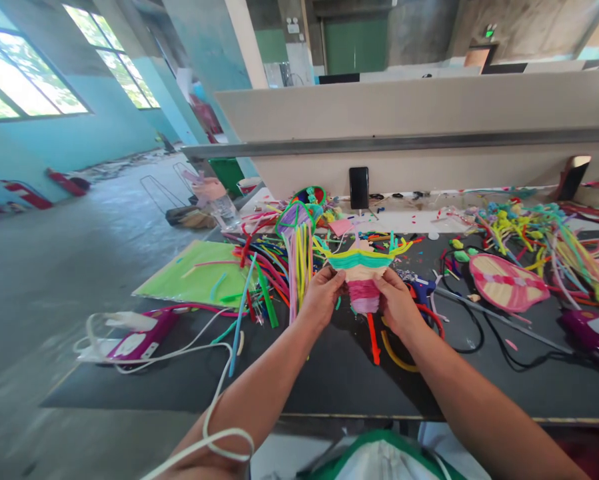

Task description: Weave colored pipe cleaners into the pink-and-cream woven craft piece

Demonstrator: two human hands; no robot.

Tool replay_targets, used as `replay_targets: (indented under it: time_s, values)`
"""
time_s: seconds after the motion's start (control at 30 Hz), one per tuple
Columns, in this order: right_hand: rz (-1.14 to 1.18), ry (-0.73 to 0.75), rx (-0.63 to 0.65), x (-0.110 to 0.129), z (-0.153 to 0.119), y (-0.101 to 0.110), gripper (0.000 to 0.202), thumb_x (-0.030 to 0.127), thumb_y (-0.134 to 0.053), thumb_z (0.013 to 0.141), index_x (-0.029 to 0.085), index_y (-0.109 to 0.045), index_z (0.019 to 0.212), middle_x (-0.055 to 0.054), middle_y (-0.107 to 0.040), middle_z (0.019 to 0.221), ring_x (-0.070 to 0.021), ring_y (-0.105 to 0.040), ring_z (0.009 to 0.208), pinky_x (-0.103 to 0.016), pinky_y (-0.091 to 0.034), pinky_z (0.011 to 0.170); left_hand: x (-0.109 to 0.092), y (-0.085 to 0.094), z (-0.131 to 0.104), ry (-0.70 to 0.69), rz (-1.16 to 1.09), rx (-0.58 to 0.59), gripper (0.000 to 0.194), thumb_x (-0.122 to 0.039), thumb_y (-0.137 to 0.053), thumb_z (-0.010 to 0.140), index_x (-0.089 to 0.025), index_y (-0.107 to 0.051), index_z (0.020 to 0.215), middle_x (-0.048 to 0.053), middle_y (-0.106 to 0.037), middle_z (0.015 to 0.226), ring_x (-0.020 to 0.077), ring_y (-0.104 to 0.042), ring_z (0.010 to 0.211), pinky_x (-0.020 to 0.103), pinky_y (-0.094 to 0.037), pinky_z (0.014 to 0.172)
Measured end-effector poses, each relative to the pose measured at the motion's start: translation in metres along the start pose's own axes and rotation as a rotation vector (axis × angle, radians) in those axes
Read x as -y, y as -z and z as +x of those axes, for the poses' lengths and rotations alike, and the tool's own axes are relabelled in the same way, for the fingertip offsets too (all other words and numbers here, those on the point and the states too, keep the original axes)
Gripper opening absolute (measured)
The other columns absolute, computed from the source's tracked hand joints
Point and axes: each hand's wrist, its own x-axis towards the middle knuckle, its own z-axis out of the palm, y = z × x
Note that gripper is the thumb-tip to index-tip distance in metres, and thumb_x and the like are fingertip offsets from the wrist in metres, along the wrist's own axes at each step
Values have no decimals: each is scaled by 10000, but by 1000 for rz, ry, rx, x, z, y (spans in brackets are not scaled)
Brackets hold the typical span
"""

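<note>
Between my two hands is a striped craft piece (pixel 363 272) with bands of yellow, teal, cream, magenta and lilac, apparently made of fuzzy pipe cleaners. Yellow and teal ends stick out at its upper corners. My left hand (pixel 324 293) pinches its left edge, and my right hand (pixel 396 297) grips the right edge. Below it a red strip (pixel 373 339) points down; whether it is attached I cannot tell. Just beyond my left hand lies a jellyfish-like piece (pixel 296 223) with purple top and long pastel strands. A blue glue gun (pixel 422 291) rests beside my right hand.
A green sheet pack (pixel 194 277) and purple power strip (pixel 142 340) are at left, a white cable (pixel 219 400) crossing my left arm. A phone (pixel 359 187) leans on the divider (pixel 404 107). At right are a pink oval piece (pixel 509 282), tangled pipe cleaners (pixel 519 230) and a black cord (pixel 504 350).
</note>
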Motion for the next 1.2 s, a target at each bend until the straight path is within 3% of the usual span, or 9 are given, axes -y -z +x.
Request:
replay_targets:
  time_s: [0.2,0.43,0.77,0.97,1.2]
  values:
    - [33,-27,-86,-1,3,5,241,381,-696,734,227,-639,911,-16,-722,976,-216,-663,910,-328,-520,768,-4,0,-2,15,-4,35,237,-320,-750,689,-145,-605,755,-4,-610,694,82,-558,592,221,-471,610]
    - [62,-45,-87,-6,2,6,229,352,-734,708,210,-667,874,-14,-730,882,-197,-669,817,-316,-515,737,-15,6,7,-86,-133,-133,268,-338,-756,685,-155,-608,813,-6,-629,712,98,-594,620,220,-466,605]
    - [79,-60,-73,-5,1,6,218,340,-744,705,211,-668,863,-2,-722,839,-158,-649,701,-283,-495,663,-15,13,11,-83,-197,-151,247,-273,-798,630,-133,-614,718,-8,-618,641,99,-588,591,233,-458,607]
    - [45,-73,-80,-5,-1,6,216,351,-739,716,216,-666,867,12,-703,810,-92,-557,529,-246,-457,556,-22,11,8,-77,-153,-137,284,-319,-780,657,-125,-667,831,19,-647,694,104,-590,588,224,-434,561]
    - [53,-92,-58,-4,-3,4,170,331,-742,713,209,-654,791,34,-643,687,-65,-453,467,-207,-381,458,-17,18,12,-109,-147,-165,235,-293,-765,674,-122,-682,813,-1,-612,638,66,-522,510,199,-376,496]
